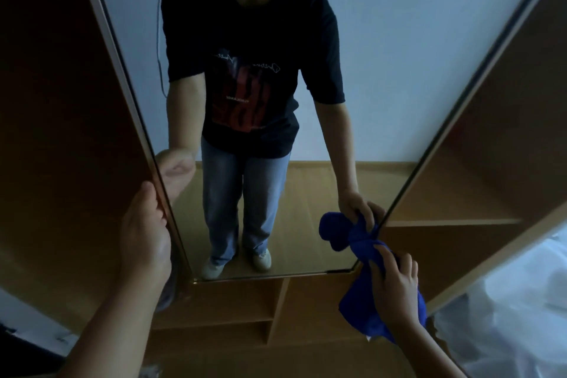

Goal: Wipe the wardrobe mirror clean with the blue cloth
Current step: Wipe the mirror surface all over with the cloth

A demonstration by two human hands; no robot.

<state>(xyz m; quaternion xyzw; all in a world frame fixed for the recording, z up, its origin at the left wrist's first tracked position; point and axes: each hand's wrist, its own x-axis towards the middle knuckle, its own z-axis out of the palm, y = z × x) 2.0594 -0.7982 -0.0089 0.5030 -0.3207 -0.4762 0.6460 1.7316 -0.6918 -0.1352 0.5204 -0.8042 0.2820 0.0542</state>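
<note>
The tall wardrobe mirror (399,55) fills the middle of the head view and reflects a person in a dark T-shirt and jeans. My right hand (395,288) grips the blue cloth (362,245) and presses it against the mirror's lower right corner; the cloth's reflection shows just above. My left hand (144,233) clasps the mirror door's left edge (135,110), thumb on the outer side, fingers wrapped toward the glass. Part of the cloth hangs below my right hand.
Brown wooden wardrobe panels (61,101) flank the mirror on both sides. Wooden shelves (454,221) sit at the right and low compartments (245,310) lie beneath the mirror. White crumpled plastic sheeting (515,316) lies at the lower right.
</note>
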